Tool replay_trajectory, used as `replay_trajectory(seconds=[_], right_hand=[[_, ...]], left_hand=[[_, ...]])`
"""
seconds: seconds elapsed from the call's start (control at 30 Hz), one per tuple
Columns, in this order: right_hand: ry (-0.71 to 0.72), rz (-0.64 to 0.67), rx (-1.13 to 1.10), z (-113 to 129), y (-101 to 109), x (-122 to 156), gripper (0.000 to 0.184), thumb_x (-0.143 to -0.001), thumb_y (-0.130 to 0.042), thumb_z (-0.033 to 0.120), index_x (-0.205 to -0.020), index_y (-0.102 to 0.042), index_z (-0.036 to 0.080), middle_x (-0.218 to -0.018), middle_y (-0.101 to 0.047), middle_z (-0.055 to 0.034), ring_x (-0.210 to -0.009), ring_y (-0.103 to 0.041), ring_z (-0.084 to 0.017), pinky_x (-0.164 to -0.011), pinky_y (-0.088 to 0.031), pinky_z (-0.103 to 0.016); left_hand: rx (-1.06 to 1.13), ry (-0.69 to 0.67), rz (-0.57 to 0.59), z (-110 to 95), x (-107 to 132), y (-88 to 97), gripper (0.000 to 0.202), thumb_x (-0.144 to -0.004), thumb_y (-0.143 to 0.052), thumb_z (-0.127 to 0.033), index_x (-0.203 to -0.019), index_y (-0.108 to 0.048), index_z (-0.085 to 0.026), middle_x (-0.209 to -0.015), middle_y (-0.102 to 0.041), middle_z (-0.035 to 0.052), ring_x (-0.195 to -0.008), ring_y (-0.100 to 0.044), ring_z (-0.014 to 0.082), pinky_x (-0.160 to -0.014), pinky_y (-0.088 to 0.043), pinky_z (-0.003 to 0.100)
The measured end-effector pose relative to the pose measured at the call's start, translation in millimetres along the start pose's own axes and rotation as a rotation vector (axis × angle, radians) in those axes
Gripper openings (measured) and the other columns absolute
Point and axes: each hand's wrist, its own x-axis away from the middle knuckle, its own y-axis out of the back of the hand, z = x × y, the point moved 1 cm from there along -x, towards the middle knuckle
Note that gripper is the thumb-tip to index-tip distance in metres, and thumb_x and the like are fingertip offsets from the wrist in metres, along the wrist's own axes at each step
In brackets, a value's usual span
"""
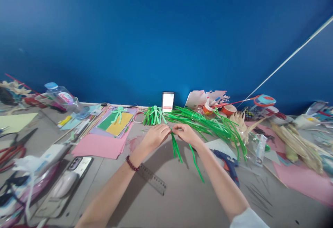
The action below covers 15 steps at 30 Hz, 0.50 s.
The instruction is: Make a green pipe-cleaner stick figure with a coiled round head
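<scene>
Two bare hands close together above the grey tabletop (pixel 182 203), fingertips meeting at the upper end of a small bunch of green stems (pixel 176 148). Left hand (pixel 158 133): grip pinched tight on that upper end, dark red beads (pixel 132 163) around the wrist. Right hand (pixel 186 133): grip likewise drawn in to a pinch at the same end, just beside the left. Below the right palm, one more green stem (pixel 196 163), cannot tell whether held or merely lying there. Beyond the hands, small green figures (pixel 157 115) and, to the right, a long green bundle (pixel 215 125). On a clear bottle (pixel 61 96) at far left, a pink label with lettering too blurred to read for sure. On the clear ruler (pixel 152 179) near the left forearm, dark graduation marks, numerals too small to make out. Against the blue wall (pixel 166 40), a small upright screen (pixel 168 101), masked by coarse pixels, hence unreadable. Right of the right forearm, a blue-and-orange glue gun (pixel 226 165), then a pale tube (pixel 261 150) with illegible print.
</scene>
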Motion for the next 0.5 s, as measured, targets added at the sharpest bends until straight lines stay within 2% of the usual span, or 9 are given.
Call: replay_trajectory(seconds=[0.17,0.27,0.37,0.5], right_hand=[[-0.054,0.034,-0.125,0.7,1.1,0.3,0.016,-0.072,-0.059,0.033,-0.068,-0.058,0.018,-0.04,-0.036,0.0087,-0.037,-0.03,-0.006,-0.041,-0.022,-0.021],[-0.111,0.054,-0.24,0.1,0.9,0.5,0.02,-0.072,-0.061,0.038,-0.074,-0.059,0.018,-0.04,-0.036,0.0097,-0.035,-0.03,-0.005,-0.038,-0.019,-0.019],[-0.146,0.07,-0.301,-0.1,-0.5,1.1,0.026,-0.072,-0.061,0.04,-0.084,-0.061,0.017,-0.041,-0.044,0.0082,-0.036,-0.036,-0.006,-0.035,-0.023,-0.018],[-0.14,0.076,-0.352,0.2,-3.2,1.6,0.027,-0.071,-0.063,0.04,-0.083,-0.062,0.017,-0.045,-0.052,0.0055,-0.04,-0.045,-0.008,-0.036,-0.033,-0.019]], left_hand=[[0.194,0.042,-0.075,-2.1,-0.7,4.1,0.019,-0.09,-0.04,-0.019,-0.09,-0.059,-0.019,-0.09,-0.062,0.007,-0.086,-0.058,0.0199,-0.079,-0.044,0.035],[0.34,0.151,-0.185,-4.5,-1.7,9.4,0.014,-0.088,-0.046,-0.022,-0.096,-0.058,-0.02,-0.095,-0.064,0.0056,-0.088,-0.06,0.0179,-0.08,-0.047,0.032],[0.518,0.299,-0.288,-6.8,-2.9,11.8,0.012,-0.084,-0.053,-0.025,-0.093,-0.058,-0.019,-0.091,-0.064,0.0043,-0.081,-0.061,0.0156,-0.075,-0.05,0.029],[0.638,0.385,-0.292,-8.9,-5.6,10.0,0.012,-0.082,-0.057,-0.028,-0.087,-0.06,-0.018,-0.087,-0.065,0.004,-0.077,-0.062,0.0151,-0.072,-0.052,0.028]])
